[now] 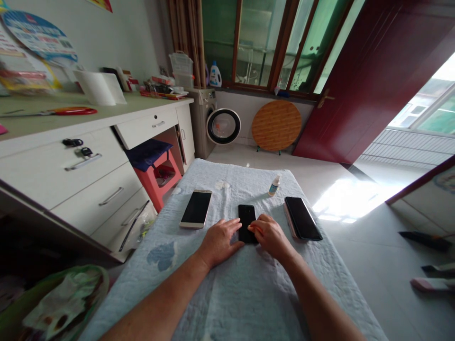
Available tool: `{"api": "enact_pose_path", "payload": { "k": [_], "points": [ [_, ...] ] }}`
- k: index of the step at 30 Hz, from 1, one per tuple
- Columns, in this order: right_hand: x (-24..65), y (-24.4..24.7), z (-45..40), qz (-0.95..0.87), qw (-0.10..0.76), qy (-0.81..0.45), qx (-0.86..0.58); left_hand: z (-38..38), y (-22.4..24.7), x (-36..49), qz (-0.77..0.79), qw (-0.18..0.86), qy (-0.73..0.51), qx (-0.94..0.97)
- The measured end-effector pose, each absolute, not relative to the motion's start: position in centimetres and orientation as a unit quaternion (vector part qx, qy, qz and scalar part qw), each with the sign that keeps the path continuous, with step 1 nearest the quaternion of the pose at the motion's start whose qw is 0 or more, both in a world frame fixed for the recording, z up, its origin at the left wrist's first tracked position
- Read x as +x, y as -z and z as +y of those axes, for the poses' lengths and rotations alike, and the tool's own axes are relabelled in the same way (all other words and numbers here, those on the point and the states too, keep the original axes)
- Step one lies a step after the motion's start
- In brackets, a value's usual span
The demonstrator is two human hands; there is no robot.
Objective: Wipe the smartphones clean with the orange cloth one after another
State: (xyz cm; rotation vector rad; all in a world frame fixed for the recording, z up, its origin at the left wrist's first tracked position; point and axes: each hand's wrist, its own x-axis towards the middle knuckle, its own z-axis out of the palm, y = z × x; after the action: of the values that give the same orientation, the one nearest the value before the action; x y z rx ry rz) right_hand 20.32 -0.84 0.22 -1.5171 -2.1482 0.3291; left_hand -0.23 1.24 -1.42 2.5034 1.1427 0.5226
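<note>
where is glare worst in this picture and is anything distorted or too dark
Head view: sunlight blows out part of the floor at right; head view: the red door leans, likely wide-angle distortion; head view: shadow dims the lower left corner, and the middle phone looks nearly black.

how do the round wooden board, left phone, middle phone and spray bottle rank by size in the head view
1. round wooden board
2. left phone
3. middle phone, partly covered
4. spray bottle

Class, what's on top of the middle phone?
The right hand is on the middle phone, the left hand at its edge. Whatever lies beneath them is hidden.
</note>
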Motion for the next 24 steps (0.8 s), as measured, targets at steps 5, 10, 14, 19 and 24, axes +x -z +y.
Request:
{"api": "enact_pose_path", "payload": {
  "k": [5,10,14,19,24],
  "points": [
    [20.1,0.8,0.3,-0.749,0.282,-0.078,-0.595,1.2,1.2,-0.2,0.398,0.169,-0.184,0.883],
    [19.3,1.0,0.5,-0.73,0.305,-0.066,-0.608,1.1,0.9,-0.3,0.397,0.175,-0.189,0.881],
    [18.5,0.4,-0.2,-0.78,0.274,-0.101,-0.553,1.0,0.8,-0.3,0.387,0.184,-0.196,0.882],
    [18.5,0.2,-0.4,-0.796,0.277,-0.108,-0.527,1.1,0.8,-0.2,0.386,0.184,-0.196,0.882],
    [19.3,1.2,0.7,-0.765,0.286,-0.072,-0.572,1.1,0.8,-0.2,0.396,0.178,-0.188,0.881]
  ]
}}
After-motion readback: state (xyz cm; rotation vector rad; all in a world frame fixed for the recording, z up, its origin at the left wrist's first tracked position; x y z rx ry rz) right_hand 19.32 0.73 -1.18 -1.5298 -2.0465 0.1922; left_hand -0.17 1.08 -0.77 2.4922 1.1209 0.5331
